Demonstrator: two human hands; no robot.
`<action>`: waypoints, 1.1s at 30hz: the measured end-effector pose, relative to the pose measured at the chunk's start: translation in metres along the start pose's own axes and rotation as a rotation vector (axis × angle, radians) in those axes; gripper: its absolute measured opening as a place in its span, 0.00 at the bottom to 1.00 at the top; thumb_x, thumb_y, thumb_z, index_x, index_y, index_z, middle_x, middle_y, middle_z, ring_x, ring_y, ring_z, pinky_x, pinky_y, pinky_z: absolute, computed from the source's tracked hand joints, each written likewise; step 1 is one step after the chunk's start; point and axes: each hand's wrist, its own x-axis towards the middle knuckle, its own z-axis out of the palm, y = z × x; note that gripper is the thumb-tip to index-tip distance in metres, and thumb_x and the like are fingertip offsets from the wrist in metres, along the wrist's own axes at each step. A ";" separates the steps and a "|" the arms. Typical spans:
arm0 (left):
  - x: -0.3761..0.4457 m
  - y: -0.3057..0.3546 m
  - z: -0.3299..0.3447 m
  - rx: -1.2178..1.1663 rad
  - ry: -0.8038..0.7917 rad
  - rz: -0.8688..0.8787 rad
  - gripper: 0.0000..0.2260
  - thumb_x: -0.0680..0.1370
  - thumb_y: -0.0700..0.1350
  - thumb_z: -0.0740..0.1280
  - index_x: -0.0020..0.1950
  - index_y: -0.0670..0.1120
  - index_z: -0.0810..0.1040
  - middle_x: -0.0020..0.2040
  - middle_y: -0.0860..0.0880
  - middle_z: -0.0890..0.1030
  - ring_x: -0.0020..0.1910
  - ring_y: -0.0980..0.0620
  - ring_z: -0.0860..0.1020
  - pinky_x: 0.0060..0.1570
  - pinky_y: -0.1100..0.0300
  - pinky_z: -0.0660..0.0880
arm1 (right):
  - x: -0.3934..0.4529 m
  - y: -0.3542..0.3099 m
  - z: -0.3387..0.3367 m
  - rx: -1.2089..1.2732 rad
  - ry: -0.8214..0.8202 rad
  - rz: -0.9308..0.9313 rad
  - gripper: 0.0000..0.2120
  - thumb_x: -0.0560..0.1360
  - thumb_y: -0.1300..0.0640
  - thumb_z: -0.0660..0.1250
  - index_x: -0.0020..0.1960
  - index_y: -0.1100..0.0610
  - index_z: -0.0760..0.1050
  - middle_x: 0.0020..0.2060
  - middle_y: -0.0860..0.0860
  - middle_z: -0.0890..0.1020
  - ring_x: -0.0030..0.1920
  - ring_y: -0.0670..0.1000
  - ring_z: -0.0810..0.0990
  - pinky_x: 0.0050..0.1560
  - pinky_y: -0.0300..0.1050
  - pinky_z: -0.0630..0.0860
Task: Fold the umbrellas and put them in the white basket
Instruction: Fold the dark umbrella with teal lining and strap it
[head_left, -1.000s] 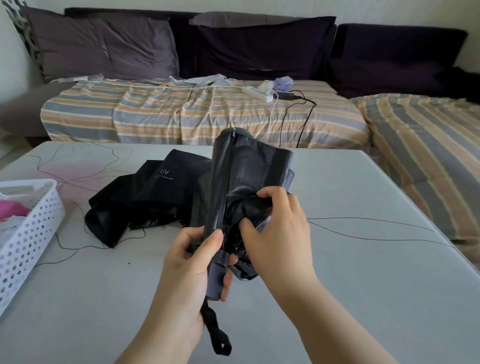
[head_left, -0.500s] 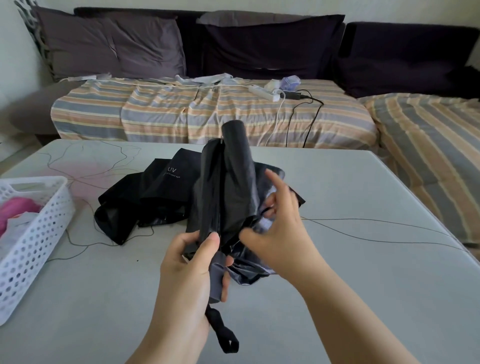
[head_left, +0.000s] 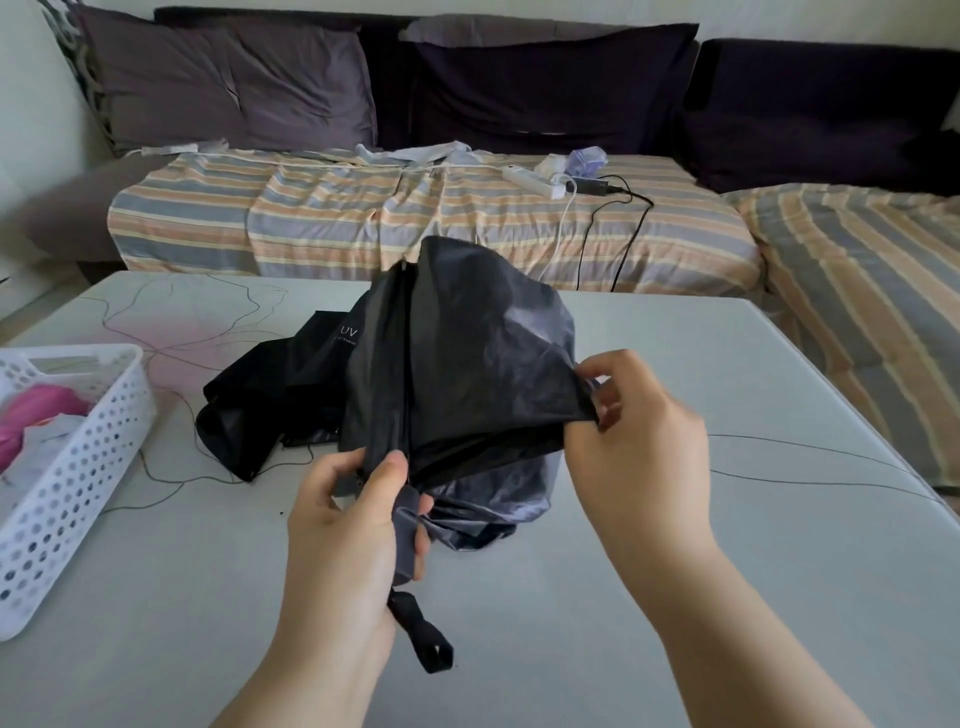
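I hold a dark grey folding umbrella (head_left: 467, 364) upright over the grey table (head_left: 727, 545). My left hand (head_left: 353, 525) grips its handle and lower canopy, and a black wrist strap (head_left: 421, 639) hangs below that hand. My right hand (head_left: 634, 431) pinches a flap of the canopy and holds it stretched out to the right. A second black umbrella (head_left: 280, 395) marked "UV" lies loose on the table behind. The white perforated basket (head_left: 78, 478) stands at the left edge with a pink item (head_left: 31, 415) inside.
A thin dark cord (head_left: 805, 447) trails across the table on the right, and more cord loops at the far left. Behind the table stands a sofa with a striped cover (head_left: 415, 218), dark cushions, a white power strip (head_left: 530, 179) and cables.
My right hand moved from the folds at the umbrella's middle out to the right, pulling a canopy flap open and taut. My left hand kept its grip on the handle.
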 end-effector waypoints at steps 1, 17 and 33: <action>0.001 0.001 -0.001 0.005 0.005 0.017 0.04 0.77 0.42 0.67 0.44 0.45 0.73 0.29 0.41 0.77 0.19 0.48 0.69 0.19 0.61 0.64 | -0.003 0.000 0.003 0.000 -0.029 0.001 0.16 0.68 0.67 0.63 0.54 0.53 0.73 0.35 0.50 0.78 0.36 0.56 0.76 0.36 0.51 0.75; -0.007 0.010 -0.003 -0.063 0.039 0.064 0.03 0.76 0.42 0.68 0.45 0.48 0.75 0.31 0.42 0.79 0.22 0.50 0.71 0.19 0.62 0.67 | -0.023 -0.006 0.005 0.488 -0.017 0.213 0.23 0.70 0.73 0.58 0.46 0.44 0.66 0.37 0.43 0.80 0.30 0.47 0.74 0.27 0.32 0.67; 0.008 0.014 -0.022 0.003 0.085 0.018 0.04 0.76 0.41 0.68 0.44 0.47 0.74 0.28 0.42 0.78 0.19 0.49 0.68 0.23 0.61 0.63 | -0.015 0.012 0.026 -0.119 0.202 -0.593 0.13 0.64 0.74 0.65 0.46 0.64 0.81 0.37 0.54 0.82 0.33 0.52 0.78 0.32 0.36 0.70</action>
